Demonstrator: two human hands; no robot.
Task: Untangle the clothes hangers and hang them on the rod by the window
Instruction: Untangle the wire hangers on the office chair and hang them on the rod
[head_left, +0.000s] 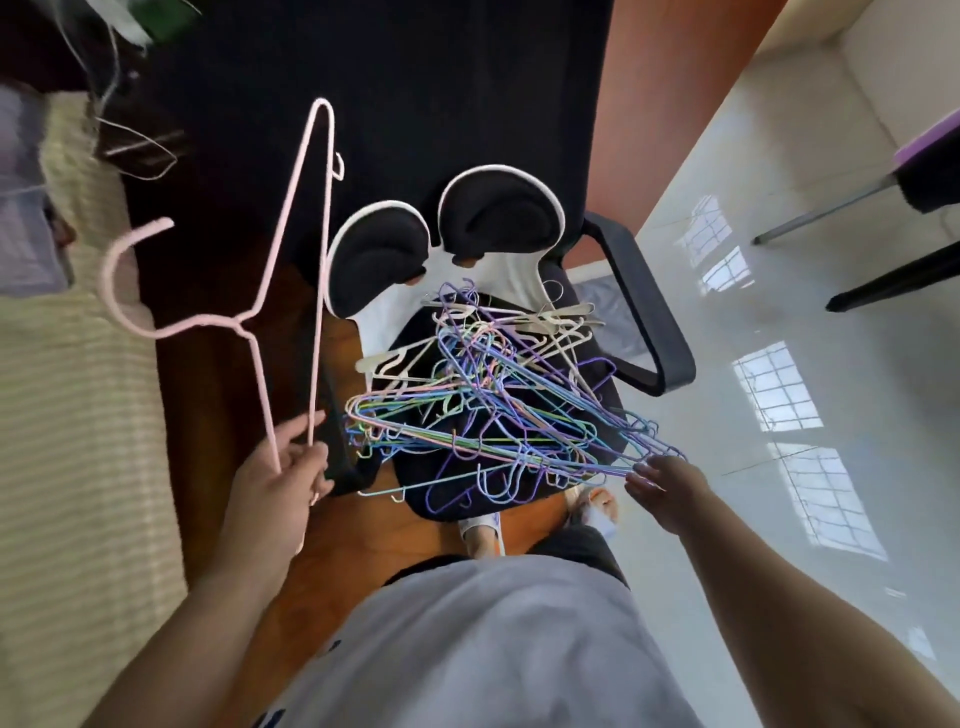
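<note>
A tangled heap of thin wire hangers (498, 395) in purple, blue, green, pink and cream lies on the seat of a black office chair (649, 322). My left hand (283, 483) grips one corner of a single pink hanger (291, 249), held up clear of the heap with its hook pointing left. My right hand (667, 486) reaches to the near right edge of the heap, fingers extended and touching the purple and blue wires there. The rod and window are out of view.
The chair has a black-and-white backrest with two round ear-like pads (498, 213) and a black armrest. A dark wooden table (363, 78) stands behind it. Glossy white floor tiles (831, 415) spread to the right; striped fabric (67, 415) fills the left. My sandalled feet (483, 535) show below the seat.
</note>
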